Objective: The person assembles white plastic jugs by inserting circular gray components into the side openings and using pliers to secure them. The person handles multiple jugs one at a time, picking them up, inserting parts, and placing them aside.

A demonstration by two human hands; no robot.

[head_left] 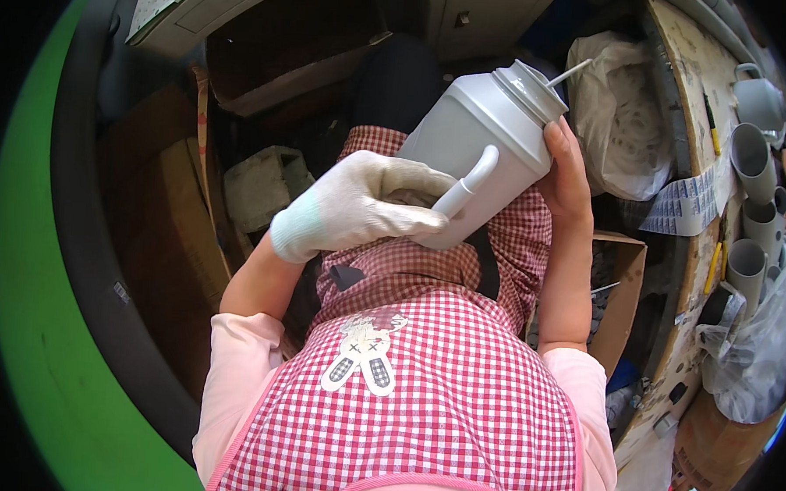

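Note:
A pale grey plastic jug (481, 140) with a threaded neck and side handle is tilted over my lap, its neck toward the upper right. My left hand (369, 201), in a whitish knit glove, holds it at the handle (468, 183), thumb and fingers closed around the lower part. My bare right hand (567, 170) grips the jug's right side just below the neck, with some fingers hidden behind it. A thin white stick (569, 73) juts out at the jug's mouth; its lower end is hidden.
On the right, a worn workbench (693, 92) carries several grey cups (752, 151) and a yellow-handled tool (712, 128). Beside it hangs a clear bag (627, 115) of pale rings. Cardboard boxes (619, 299) stand near my legs. A green surface (41, 274) lies far left.

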